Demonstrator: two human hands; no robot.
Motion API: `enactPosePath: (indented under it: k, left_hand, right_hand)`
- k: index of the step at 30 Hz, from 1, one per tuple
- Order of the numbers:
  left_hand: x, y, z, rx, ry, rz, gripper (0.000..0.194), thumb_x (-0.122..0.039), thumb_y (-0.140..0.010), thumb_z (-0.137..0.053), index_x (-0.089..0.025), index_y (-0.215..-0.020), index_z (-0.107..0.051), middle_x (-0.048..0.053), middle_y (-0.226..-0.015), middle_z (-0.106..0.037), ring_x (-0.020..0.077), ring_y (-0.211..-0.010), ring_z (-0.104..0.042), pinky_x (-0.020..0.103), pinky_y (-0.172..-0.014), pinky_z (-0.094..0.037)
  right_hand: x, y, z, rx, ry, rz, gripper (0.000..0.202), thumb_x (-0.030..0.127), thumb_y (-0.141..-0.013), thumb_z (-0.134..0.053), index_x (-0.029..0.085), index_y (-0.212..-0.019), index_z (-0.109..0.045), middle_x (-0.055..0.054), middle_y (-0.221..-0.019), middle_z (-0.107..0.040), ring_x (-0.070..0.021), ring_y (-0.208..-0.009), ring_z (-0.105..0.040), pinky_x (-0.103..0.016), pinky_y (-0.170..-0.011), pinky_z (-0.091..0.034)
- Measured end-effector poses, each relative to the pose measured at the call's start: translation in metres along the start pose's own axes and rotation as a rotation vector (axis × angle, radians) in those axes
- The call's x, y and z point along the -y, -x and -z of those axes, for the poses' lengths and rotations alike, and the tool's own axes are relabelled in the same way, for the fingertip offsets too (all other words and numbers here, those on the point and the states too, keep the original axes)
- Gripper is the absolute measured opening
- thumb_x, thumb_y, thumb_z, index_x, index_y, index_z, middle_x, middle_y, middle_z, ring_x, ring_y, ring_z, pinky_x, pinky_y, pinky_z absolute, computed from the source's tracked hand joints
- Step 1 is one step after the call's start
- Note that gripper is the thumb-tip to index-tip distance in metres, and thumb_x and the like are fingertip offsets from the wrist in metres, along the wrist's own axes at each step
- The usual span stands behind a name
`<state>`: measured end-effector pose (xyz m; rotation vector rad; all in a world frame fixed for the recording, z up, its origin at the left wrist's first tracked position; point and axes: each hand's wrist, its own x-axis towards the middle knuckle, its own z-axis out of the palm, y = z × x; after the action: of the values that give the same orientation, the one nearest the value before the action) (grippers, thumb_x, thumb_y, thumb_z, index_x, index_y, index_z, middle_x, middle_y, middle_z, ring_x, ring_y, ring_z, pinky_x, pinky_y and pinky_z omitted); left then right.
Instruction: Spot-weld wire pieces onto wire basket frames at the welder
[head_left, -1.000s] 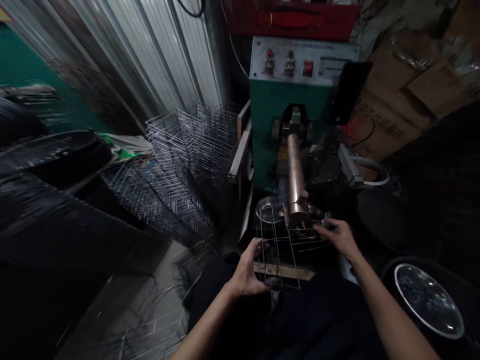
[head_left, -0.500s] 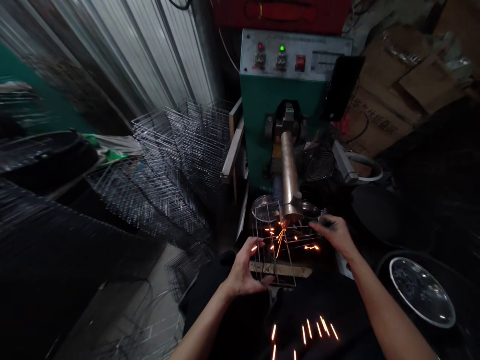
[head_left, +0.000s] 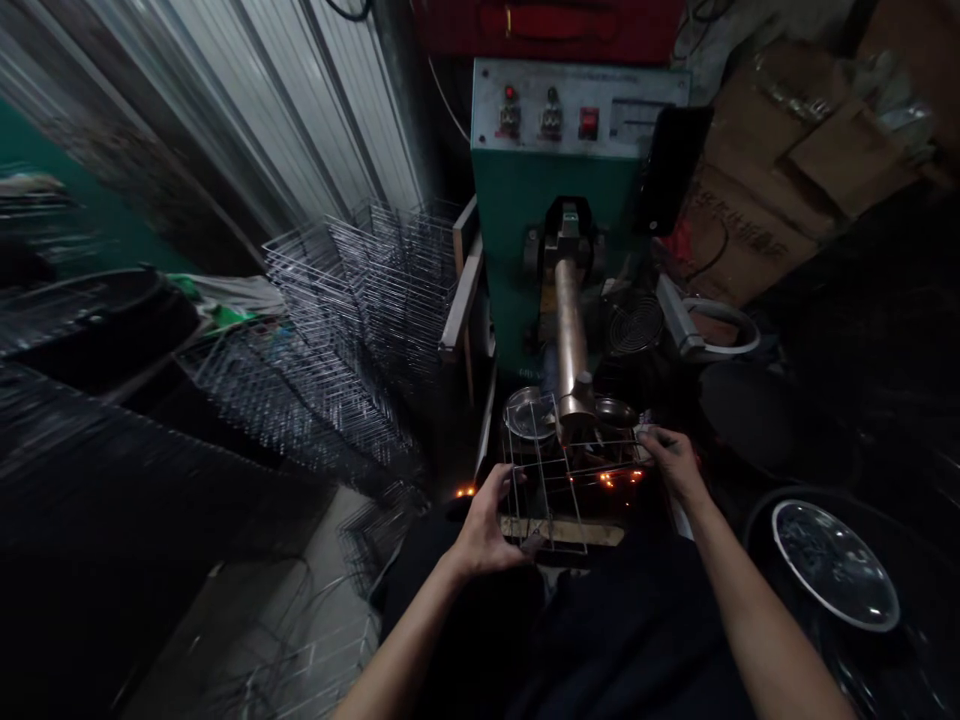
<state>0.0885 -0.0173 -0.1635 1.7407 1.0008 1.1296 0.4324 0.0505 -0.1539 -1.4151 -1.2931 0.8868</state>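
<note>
My left hand [head_left: 487,525] is wrapped round the left side of a wire frame [head_left: 545,490], thumb below and fingers above. The frame stands under the tip of a metal welding arm [head_left: 572,340], which extends from a green machine [head_left: 555,175]. My right hand [head_left: 675,462] pinches thin wires [head_left: 611,458] that run to the frame's right side beneath the arm's tip. Small orange sparks [head_left: 619,478] glow just below these wires. The exact contact at the tip is too dark to make out.
Stacked wire racks [head_left: 360,290] stand left of the machine. A round metal dish [head_left: 529,412] sits behind the frame. At the lower right is a glossy round container [head_left: 835,565], and cardboard boxes [head_left: 772,190] are piled at the back right.
The bright spray of sparks has shrunk to a few small glowing dots. The green light on the panel has gone out. My right hand has shifted slightly right relative to the arm.
</note>
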Motion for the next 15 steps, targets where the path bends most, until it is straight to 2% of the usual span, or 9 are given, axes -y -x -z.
enactPosePath:
  k: [3, 5, 8, 10, 12, 13, 15]
  left_hand:
    - [-0.016, 0.013, 0.000, 0.008, 0.005, 0.003, 0.089, -0.030, -0.060, -0.083, -0.022, -0.139, -0.043, 0.012, -0.127, -0.057, 0.0313, -0.115, -0.064, 0.055, -0.108, -0.054]
    - [-0.031, 0.026, 0.006, 0.019, 0.067, 0.072, 0.087, -0.031, -0.058, -0.085, -0.024, -0.136, -0.046, 0.010, -0.125, -0.059, 0.0309, -0.113, -0.065, 0.053, -0.106, -0.055]
    - [-0.051, 0.039, 0.025, -0.044, 0.299, 0.314, 0.083, -0.048, -0.061, -0.086, -0.024, -0.132, -0.049, 0.009, -0.119, -0.063, 0.0296, -0.105, -0.068, 0.048, -0.092, -0.060]
    - [-0.062, 0.040, 0.040, -0.114, 0.485, 0.537, 0.077, -0.068, -0.069, -0.077, -0.023, -0.126, -0.051, 0.009, -0.113, -0.063, 0.0253, -0.089, -0.070, 0.044, -0.075, -0.062]
    - [-0.071, 0.038, 0.052, -0.156, 0.608, 0.653, 0.075, -0.079, -0.077, -0.064, -0.024, -0.125, -0.051, 0.010, -0.116, -0.061, 0.0209, -0.081, -0.069, 0.040, -0.067, -0.062]
    - [-0.075, 0.038, 0.057, -0.159, 0.633, 0.638, 0.076, -0.081, -0.078, -0.062, -0.025, -0.128, -0.050, 0.011, -0.123, -0.060, 0.0206, -0.083, -0.069, 0.039, -0.068, -0.062]
    - [-0.083, 0.042, 0.062, -0.093, 0.637, 0.514, 0.087, -0.086, -0.073, -0.064, -0.028, -0.137, -0.048, 0.014, -0.140, -0.053, 0.0249, -0.097, -0.069, 0.042, -0.078, -0.062]
  right_hand:
    - [0.008, 0.011, 0.007, 0.016, 0.005, 0.025, 0.064, 0.075, -0.075, -0.073, 0.021, -0.058, -0.043, 0.002, -0.060, -0.040, -0.0149, -0.059, -0.038, -0.029, -0.057, -0.035]
    - [0.018, 0.025, 0.020, 0.084, 0.030, 0.049, 0.060, 0.074, -0.077, -0.073, 0.020, -0.061, -0.052, 0.000, -0.063, -0.047, -0.0162, -0.062, -0.043, -0.029, -0.060, -0.038]
    - [0.040, 0.046, 0.045, 0.259, 0.097, 0.033, 0.050, 0.068, -0.082, -0.073, 0.019, -0.080, -0.071, -0.005, -0.077, -0.063, -0.0210, -0.072, -0.055, -0.031, -0.066, -0.046]
    - [0.054, 0.053, 0.059, 0.328, 0.157, 0.023, 0.046, 0.063, -0.083, -0.075, 0.020, -0.099, -0.077, -0.008, -0.092, -0.070, -0.0250, -0.081, -0.061, -0.033, -0.070, -0.051]
    - [0.062, 0.053, 0.065, 0.367, 0.220, 0.046, 0.049, 0.060, -0.080, -0.079, 0.021, -0.110, -0.077, -0.010, -0.105, -0.072, -0.0291, -0.093, -0.064, -0.035, -0.076, -0.053]
    - [0.062, 0.051, 0.066, 0.416, 0.251, 0.043, 0.050, 0.059, -0.077, -0.081, 0.021, -0.110, -0.078, -0.010, -0.107, -0.073, -0.0306, -0.096, -0.065, -0.036, -0.078, -0.054]
    - [0.054, 0.047, 0.064, 0.585, 0.295, -0.028, 0.050, 0.060, -0.071, -0.084, 0.019, -0.100, -0.081, -0.010, -0.099, -0.075, -0.0313, -0.093, -0.067, -0.036, -0.079, -0.055]
